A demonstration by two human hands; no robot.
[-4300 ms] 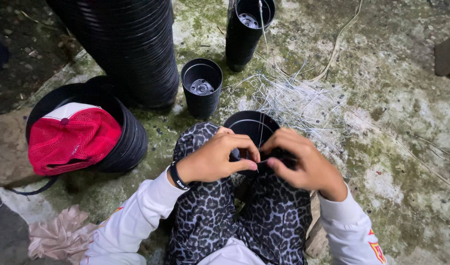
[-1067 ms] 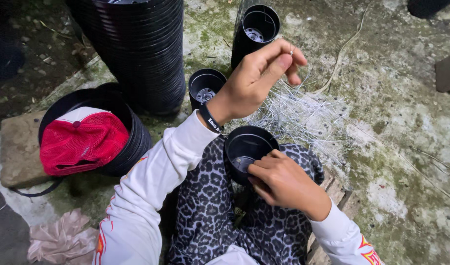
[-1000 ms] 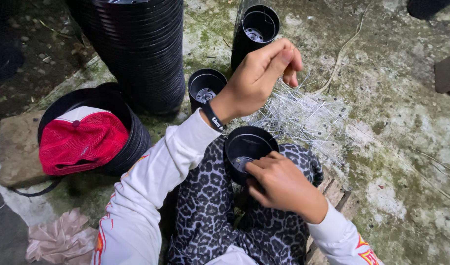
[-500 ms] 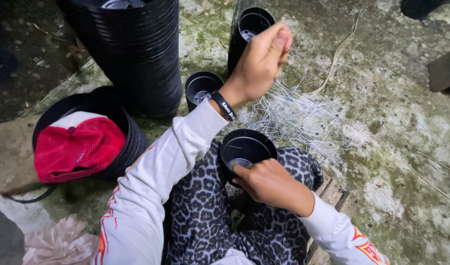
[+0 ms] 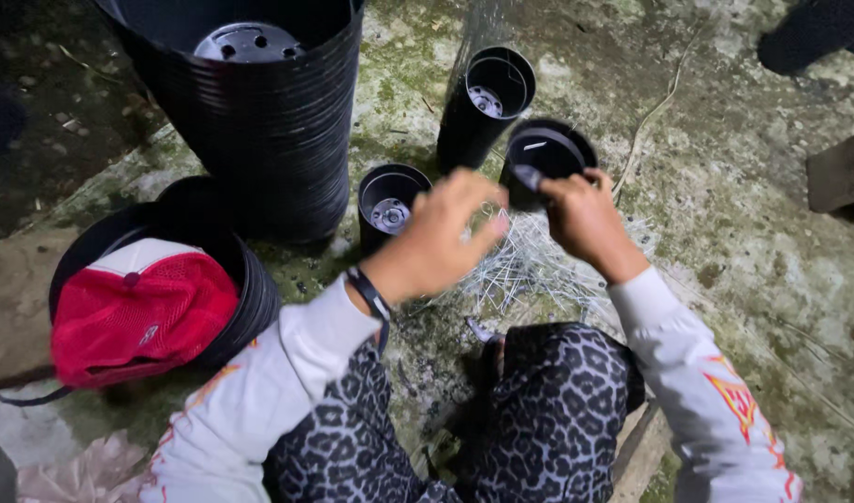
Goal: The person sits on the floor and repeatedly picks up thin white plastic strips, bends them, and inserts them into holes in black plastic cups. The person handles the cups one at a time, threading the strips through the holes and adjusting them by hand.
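Head view: right hand (image 5: 585,216) grip holds small black pot (image 5: 545,160) above wire pile (image 5: 529,270); left hand (image 5: 441,240) blurred, grip unclear. Judgement: two pots (image 5: 488,102) set aside, wires remaining.

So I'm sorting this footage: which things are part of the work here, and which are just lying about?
In hand:
right hand gripping small black pot
left hand over wire pile

Lying about:
red cap
tall pot stack
wood block

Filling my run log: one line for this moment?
right hand: holds small black plastic pot | left hand: empty, beside it | below: thin wire pile
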